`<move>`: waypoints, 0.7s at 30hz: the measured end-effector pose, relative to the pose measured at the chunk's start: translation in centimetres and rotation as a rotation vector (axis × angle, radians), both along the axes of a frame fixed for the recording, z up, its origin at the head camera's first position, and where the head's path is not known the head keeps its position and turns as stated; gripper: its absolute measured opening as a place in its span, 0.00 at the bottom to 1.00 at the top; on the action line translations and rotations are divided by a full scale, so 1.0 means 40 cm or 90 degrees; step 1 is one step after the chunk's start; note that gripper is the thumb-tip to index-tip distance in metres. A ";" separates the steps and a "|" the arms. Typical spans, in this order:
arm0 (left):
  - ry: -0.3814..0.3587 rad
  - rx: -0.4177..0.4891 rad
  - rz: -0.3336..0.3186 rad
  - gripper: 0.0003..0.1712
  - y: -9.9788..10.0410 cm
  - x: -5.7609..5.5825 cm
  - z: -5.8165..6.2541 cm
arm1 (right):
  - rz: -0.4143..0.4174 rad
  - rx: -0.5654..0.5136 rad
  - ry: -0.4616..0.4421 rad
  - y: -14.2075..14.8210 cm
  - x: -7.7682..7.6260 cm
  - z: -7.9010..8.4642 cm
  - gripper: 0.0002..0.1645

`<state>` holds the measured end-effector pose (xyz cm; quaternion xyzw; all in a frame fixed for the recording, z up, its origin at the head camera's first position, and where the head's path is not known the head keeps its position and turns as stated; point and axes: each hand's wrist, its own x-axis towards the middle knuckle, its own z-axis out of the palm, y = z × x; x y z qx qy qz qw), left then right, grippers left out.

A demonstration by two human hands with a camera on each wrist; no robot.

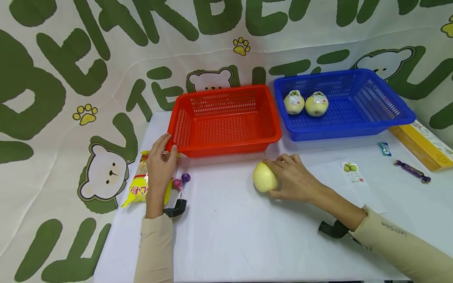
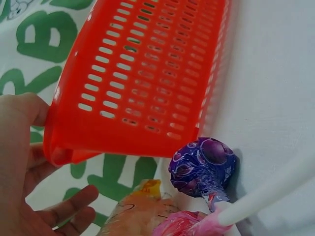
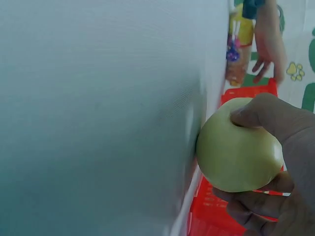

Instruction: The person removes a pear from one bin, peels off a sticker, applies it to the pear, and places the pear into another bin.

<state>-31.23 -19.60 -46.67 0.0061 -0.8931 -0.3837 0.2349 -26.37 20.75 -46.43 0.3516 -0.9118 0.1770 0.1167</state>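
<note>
In the head view my right hand (image 1: 291,177) holds a round, pale yellow fruit (image 1: 264,177) at the tabletop, below the red basket. The right wrist view shows the thumb over the top of the fruit (image 3: 236,152) and fingers curled around its far side. My left hand (image 1: 162,161) is at the near left corner of the red plastic basket (image 1: 226,149). Its thumb and a finger pinch the rim (image 2: 61,125) in the left wrist view, while other fingers hang free beneath. Nothing shows inside the red basket.
Two similar fruits with labels (image 1: 316,105) sit in a blue basket (image 1: 339,129). Under the left hand lie a yellow snack bag (image 1: 139,188) and two lollipops (image 1: 181,181). At right are wrapped candies (image 1: 412,171), a yellow box (image 1: 421,147) and a label sheet (image 1: 352,173).
</note>
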 end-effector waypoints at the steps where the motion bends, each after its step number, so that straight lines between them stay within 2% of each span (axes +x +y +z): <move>1: -0.002 0.000 -0.001 0.29 0.003 -0.002 0.000 | -0.005 0.002 -0.004 0.005 0.002 -0.002 0.52; 4: -0.007 -0.006 -0.003 0.29 0.009 -0.007 0.002 | -0.022 0.009 -0.025 0.017 0.010 -0.002 0.53; 7: 0.018 -0.024 0.005 0.29 0.015 -0.006 0.010 | -0.034 0.022 -0.061 0.027 0.019 0.003 0.56; 9: 0.061 -0.034 0.015 0.28 0.029 0.005 0.025 | -0.040 0.032 -0.089 0.035 0.026 0.009 0.59; 12: 0.170 -0.031 0.001 0.25 0.081 0.035 0.059 | -0.047 0.042 -0.116 0.057 0.041 0.019 0.57; 14: 0.253 -0.022 -0.046 0.23 0.142 0.060 0.084 | -0.051 0.037 -0.115 0.084 0.050 0.026 0.52; 17: 0.346 -0.024 -0.158 0.21 0.263 0.101 0.113 | -0.059 0.021 -0.082 0.144 0.058 0.037 0.39; 19: 0.377 -0.026 -0.247 0.19 0.352 0.129 0.120 | -0.068 0.009 -0.058 0.192 0.062 0.043 0.33; 21: 0.375 -0.037 -0.326 0.18 0.440 0.156 0.118 | -0.086 0.003 -0.034 0.241 0.065 0.044 0.28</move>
